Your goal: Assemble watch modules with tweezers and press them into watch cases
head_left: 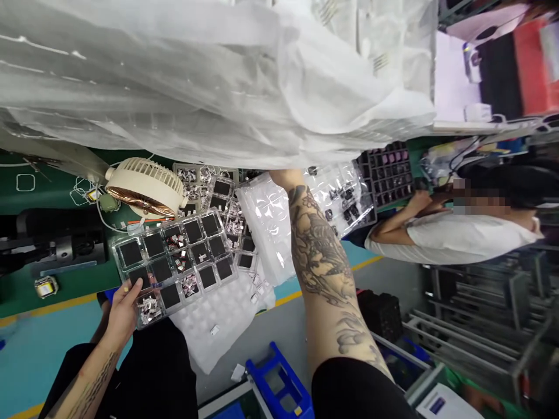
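My left hand (124, 308) grips the lower left corner of a clear plastic tray (138, 269), thumb on top. The tray tilts over the table edge; its square pockets have black pads, and some hold small white and red parts. My right arm reaches forward, and my right hand (286, 178) disappears behind a large sheet of translucent white plastic (209, 99). Its fingers are hidden, so I cannot see what they touch. Below that wrist lies a clear plastic bag (267, 224). Beside the held tray, more pocketed trays (220, 195) carry small parts.
A cream fan (146, 185) stands behind the tray on the green table (20, 297). Bubble wrap (209, 334) hangs over the front edge. To the right, a person in a white shirt (454, 235) works beside a black gridded tray (388, 174). A blue stool (282, 381) is below.
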A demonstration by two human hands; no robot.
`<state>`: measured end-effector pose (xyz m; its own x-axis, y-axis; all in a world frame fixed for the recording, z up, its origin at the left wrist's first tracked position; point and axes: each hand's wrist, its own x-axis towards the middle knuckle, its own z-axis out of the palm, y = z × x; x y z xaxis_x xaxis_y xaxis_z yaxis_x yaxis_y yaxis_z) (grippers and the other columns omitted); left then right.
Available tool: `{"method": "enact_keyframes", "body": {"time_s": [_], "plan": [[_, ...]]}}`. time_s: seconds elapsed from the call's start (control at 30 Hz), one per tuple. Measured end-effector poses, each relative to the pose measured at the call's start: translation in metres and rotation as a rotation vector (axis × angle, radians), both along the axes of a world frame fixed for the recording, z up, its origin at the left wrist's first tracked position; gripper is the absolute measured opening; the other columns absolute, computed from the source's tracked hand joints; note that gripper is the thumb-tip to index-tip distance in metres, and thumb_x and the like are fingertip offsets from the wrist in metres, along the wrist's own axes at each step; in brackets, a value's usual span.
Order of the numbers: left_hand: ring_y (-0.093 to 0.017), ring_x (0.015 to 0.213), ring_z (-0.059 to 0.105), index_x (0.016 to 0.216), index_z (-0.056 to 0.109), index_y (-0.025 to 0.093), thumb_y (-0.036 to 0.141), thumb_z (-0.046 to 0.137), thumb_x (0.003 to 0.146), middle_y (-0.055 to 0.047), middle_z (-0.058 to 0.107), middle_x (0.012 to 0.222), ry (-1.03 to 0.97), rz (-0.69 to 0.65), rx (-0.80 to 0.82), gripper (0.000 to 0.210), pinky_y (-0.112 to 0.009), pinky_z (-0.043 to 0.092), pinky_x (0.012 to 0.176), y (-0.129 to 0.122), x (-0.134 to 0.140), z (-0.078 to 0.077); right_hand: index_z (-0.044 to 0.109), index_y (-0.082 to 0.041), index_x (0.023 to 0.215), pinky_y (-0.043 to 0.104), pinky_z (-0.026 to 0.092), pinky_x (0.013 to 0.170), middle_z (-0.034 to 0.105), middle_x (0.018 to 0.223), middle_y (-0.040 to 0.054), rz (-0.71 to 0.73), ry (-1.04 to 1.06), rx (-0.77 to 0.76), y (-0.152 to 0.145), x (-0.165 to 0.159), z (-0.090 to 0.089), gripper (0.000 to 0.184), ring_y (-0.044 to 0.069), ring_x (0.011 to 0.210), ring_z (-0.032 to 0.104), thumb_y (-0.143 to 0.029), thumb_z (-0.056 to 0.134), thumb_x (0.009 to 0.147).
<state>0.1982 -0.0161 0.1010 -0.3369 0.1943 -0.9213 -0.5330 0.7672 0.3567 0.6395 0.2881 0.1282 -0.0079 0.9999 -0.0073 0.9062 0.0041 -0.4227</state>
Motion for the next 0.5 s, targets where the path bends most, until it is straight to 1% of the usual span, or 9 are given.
{"method": "enact_keyframes", "body": {"time_s": [0.07,0.1,0.13,0.2,0.23,0.3,0.37,0.43,0.5], "plan": [[-0.018,0.087,0.075,0.092,0.069,0.022,0.017,0.091,0.081,-0.001,0.074,0.087,0.006,-0.002,0.010,0.025,-0.024,0.059,0.080,0.003,0.000,-0.001,0.079,-0.016,0.114,0.050,0.066,0.102,0.080,0.117,0.0129,-0.043,0.089,0.014,-0.023,-0.013,0.011,0.017,0.027,0.106,0.076,-0.028,0.071,0.106],[-0.019,0.086,0.075,0.093,0.069,0.023,0.016,0.091,0.080,-0.001,0.073,0.086,0.007,0.001,0.018,0.026,-0.025,0.059,0.079,0.004,0.000,-0.001,0.080,-0.017,0.110,0.051,0.066,0.100,0.081,0.113,0.0120,-0.050,0.165,0.023,-0.043,-0.026,0.017,0.015,0.027,0.102,0.077,-0.028,0.071,0.105],[-0.020,0.086,0.076,0.093,0.069,0.023,0.015,0.092,0.079,0.000,0.072,0.084,0.006,0.002,0.028,0.028,-0.025,0.060,0.079,0.005,0.001,0.000,0.082,-0.019,0.108,0.052,0.067,0.100,0.082,0.111,0.0099,-0.010,0.279,0.023,-0.067,-0.043,0.021,0.014,0.027,0.101,0.077,-0.027,0.072,0.104],[-0.022,0.083,0.076,0.092,0.068,0.023,0.015,0.094,0.075,0.001,0.071,0.080,-0.007,0.003,0.048,0.032,-0.028,0.061,0.078,0.007,0.002,0.002,0.082,-0.025,0.114,0.051,0.067,0.100,0.082,0.112,0.0053,0.127,0.451,0.000,-0.123,-0.085,0.024,0.016,0.025,0.104,0.077,-0.024,0.068,0.107],[-0.023,0.082,0.076,0.091,0.068,0.023,0.015,0.095,0.074,0.001,0.070,0.078,-0.017,0.000,0.058,0.033,-0.030,0.061,0.077,0.007,0.002,0.003,0.082,-0.027,0.117,0.050,0.066,0.100,0.082,0.111,0.0039,0.207,0.493,-0.013,-0.151,-0.107,0.022,0.022,0.024,0.105,0.076,-0.019,0.064,0.108],[-0.024,0.081,0.077,0.089,0.067,0.022,0.016,0.098,0.071,0.001,0.069,0.076,-0.035,-0.010,0.076,0.036,-0.030,0.061,0.076,0.006,0.001,0.005,0.081,-0.026,0.122,0.048,0.065,0.097,0.082,0.109,0.0049,0.377,0.480,-0.020,-0.198,-0.146,0.013,0.035,0.023,0.105,0.074,-0.007,0.056,0.106],[-0.024,0.081,0.077,0.092,0.067,0.022,0.017,0.099,0.071,0.001,0.071,0.078,-0.045,-0.024,0.090,0.038,-0.030,0.061,0.075,0.003,0.000,0.004,0.079,-0.024,0.131,0.051,0.063,0.097,0.082,0.117,0.0086,0.498,0.407,-0.043,-0.228,-0.171,0.001,0.040,0.027,0.113,0.071,-0.005,0.056,0.104],[-0.023,0.082,0.078,0.095,0.067,0.021,0.019,0.099,0.073,0.000,0.073,0.083,-0.044,-0.037,0.100,0.039,-0.030,0.060,0.076,-0.001,-0.002,0.000,0.078,-0.023,0.135,0.052,0.062,0.102,0.081,0.125,0.0103,0.483,0.411,-0.058,-0.244,-0.181,-0.008,0.043,0.029,0.120,0.069,-0.004,0.055,0.103],[-0.021,0.080,0.076,0.096,0.066,0.021,0.021,0.099,0.076,0.000,0.074,0.086,-0.034,-0.044,0.108,0.039,-0.029,0.059,0.077,-0.006,-0.005,-0.007,0.079,-0.026,0.132,0.049,0.063,0.103,0.081,0.123,0.0080,0.341,0.503,-0.046,-0.253,-0.179,-0.012,0.042,0.026,0.117,0.071,-0.007,0.055,0.105]]}}
